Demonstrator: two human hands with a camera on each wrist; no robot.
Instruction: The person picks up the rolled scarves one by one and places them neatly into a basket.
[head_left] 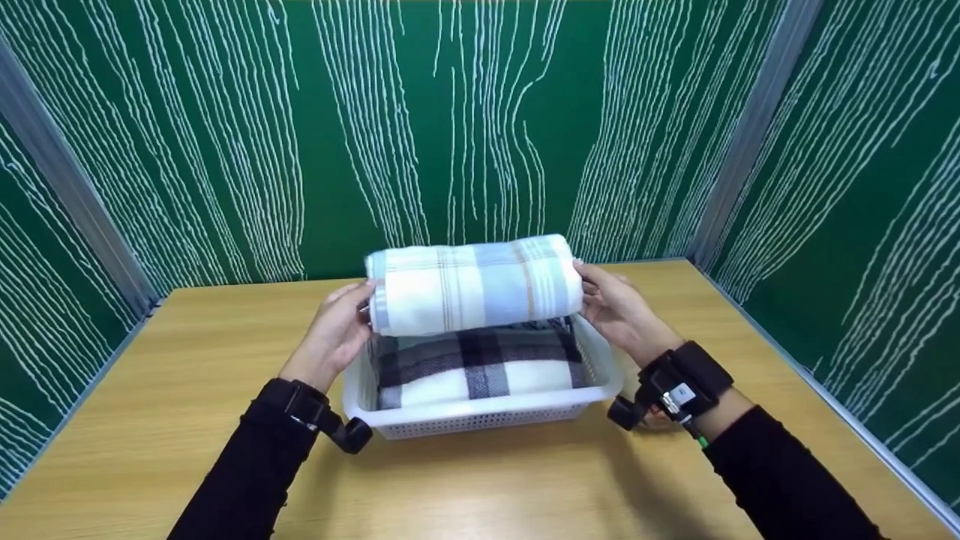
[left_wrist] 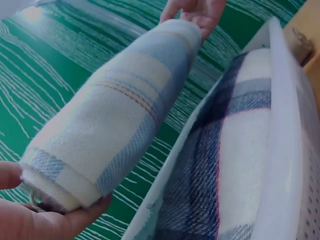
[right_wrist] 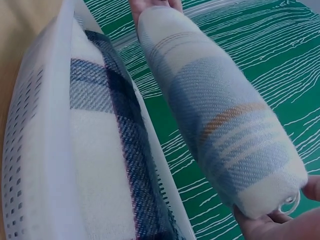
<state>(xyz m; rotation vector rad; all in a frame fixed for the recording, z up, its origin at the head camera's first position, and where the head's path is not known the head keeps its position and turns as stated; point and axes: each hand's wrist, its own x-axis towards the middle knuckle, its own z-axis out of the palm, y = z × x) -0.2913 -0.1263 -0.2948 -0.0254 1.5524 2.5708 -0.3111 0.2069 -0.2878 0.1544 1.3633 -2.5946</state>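
Note:
A rolled plaid scarf (head_left: 472, 289) in white, light blue and tan is held up lengthwise, over the back part of a white plastic basket (head_left: 480, 412). My left hand (head_left: 337, 326) grips its left end and my right hand (head_left: 619, 307) its right end. In both wrist views, thumb and fingers pinch the rolled ends, and a loose thread shows at the end in the right wrist view. Inside the basket lies a folded dark-and-white plaid scarf (head_left: 480, 371) with fringe at its back edge. The held roll hides part of the basket's back rim.
The basket stands on a wooden table (head_left: 480, 487). Green panels (head_left: 465, 112) with white wavy lines rise behind and at both sides. A small brownish object (head_left: 657, 418), partly hidden by my right wrist, lies right of the basket.

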